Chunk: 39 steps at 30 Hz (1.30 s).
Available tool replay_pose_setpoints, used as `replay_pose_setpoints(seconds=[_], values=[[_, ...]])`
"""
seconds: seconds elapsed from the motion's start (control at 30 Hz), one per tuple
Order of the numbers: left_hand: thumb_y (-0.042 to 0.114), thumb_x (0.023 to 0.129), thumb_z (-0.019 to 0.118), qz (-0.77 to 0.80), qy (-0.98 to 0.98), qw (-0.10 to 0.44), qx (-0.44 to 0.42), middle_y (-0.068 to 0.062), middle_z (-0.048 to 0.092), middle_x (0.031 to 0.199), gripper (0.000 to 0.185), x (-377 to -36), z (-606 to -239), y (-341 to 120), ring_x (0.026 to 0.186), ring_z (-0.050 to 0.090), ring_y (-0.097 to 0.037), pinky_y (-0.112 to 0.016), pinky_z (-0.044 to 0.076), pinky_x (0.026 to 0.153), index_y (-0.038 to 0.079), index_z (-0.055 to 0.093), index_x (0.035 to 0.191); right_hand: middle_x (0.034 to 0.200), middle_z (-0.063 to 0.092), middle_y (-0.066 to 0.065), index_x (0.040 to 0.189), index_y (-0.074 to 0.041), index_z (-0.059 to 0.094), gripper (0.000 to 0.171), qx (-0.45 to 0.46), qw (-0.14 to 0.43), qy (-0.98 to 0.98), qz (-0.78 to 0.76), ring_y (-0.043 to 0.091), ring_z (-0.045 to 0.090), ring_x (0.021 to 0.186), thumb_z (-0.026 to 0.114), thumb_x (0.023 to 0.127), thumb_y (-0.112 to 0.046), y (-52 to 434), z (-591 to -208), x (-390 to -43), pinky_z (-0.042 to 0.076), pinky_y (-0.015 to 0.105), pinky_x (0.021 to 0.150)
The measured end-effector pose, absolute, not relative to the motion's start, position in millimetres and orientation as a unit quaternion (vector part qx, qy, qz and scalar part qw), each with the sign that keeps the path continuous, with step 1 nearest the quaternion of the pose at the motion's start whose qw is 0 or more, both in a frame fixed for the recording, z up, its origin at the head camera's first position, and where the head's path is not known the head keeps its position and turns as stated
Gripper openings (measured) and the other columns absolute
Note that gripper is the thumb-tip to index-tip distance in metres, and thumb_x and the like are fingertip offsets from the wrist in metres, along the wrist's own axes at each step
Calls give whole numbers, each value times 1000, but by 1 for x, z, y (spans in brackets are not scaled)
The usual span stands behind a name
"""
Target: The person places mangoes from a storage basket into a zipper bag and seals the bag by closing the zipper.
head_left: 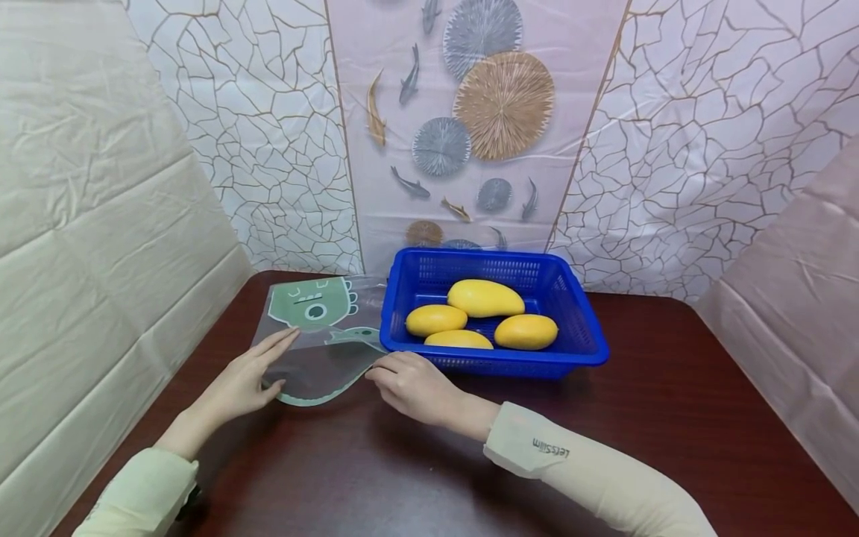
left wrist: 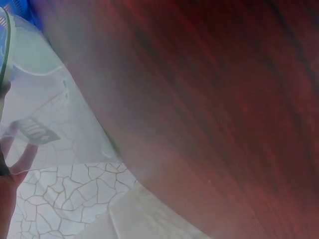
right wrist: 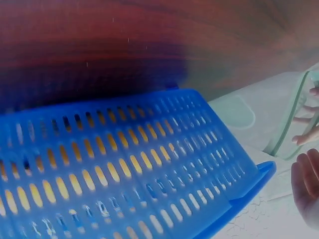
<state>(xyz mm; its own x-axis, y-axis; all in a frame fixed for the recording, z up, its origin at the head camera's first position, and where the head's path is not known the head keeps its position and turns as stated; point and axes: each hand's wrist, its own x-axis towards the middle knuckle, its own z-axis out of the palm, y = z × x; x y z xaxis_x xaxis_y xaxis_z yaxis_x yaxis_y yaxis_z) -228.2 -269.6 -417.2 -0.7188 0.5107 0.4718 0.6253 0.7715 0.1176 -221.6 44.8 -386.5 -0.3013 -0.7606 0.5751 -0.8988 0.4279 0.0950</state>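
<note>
A clear plastic bag (head_left: 305, 365) with a green cartoon animal print lies at the left of the table, its green-edged mouth facing the person and standing apart. My left hand (head_left: 251, 377) is at the left side of this mouth, fingers straight and thumb spread away near the rim. In the left wrist view, fingers (left wrist: 26, 158) show through the clear plastic. My right hand (head_left: 412, 384) pinches the right side of the bag's rim, just in front of the blue basket (head_left: 517, 363).
Several yellow mangoes (head_left: 485, 298) lie inside the basket, which has slotted walls and overlaps the bag's right side in the head view. The dark wooden table (head_left: 376, 470) runs back to a patterned cloth (head_left: 288, 134), with pale cloth (head_left: 87, 246) along the sides.
</note>
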Motion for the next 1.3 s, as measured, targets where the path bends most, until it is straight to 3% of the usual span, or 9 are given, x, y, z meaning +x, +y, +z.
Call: replay_pose_setpoints(seconds=[0.17,0.47,0.7,0.93,1.17,1.3], values=[[-2,62,78,-141,-916,214,-309,-18,44,141,87,-227,-417,-270,113,53,-29,-30,49,66,2,41,141,98,69,0,101,-10,69,19,516,263,-802,146,13,63,93,68,83,-8,54,-384,-219,50,23,87],[-5,62,78,-176,-906,218,-318,-17,46,138,85,-228,-422,-272,104,53,-23,-16,40,52,6,45,139,96,68,1,99,-8,69,17,497,276,-804,173,14,63,90,68,82,-6,73,-376,-222,52,25,83],[-2,63,78,-167,-904,238,-313,-15,50,135,85,-228,-425,-274,112,54,-28,-29,51,66,10,45,141,97,69,2,100,-6,69,18,464,261,-822,204,15,64,90,68,82,-4,86,-368,-229,52,27,85],[-2,62,78,-149,-906,250,-308,-14,52,134,85,-228,-423,-273,112,55,-27,-23,49,75,9,47,139,96,69,2,99,-8,69,17,451,266,-829,196,14,65,90,67,83,-4,99,-370,-233,53,27,82],[-4,62,78,-148,-910,242,-304,-17,52,133,83,-228,-423,-271,113,55,-32,-41,53,76,5,47,138,95,69,3,99,-7,69,17,434,272,-835,202,14,64,88,67,82,-3,113,-367,-237,53,29,77],[-3,61,78,-142,-910,244,-304,-17,52,133,80,-227,-422,-272,113,54,-31,-37,53,73,3,49,136,98,69,4,100,-6,69,20,427,255,-841,213,17,65,91,68,81,-1,122,-364,-239,54,31,80]])
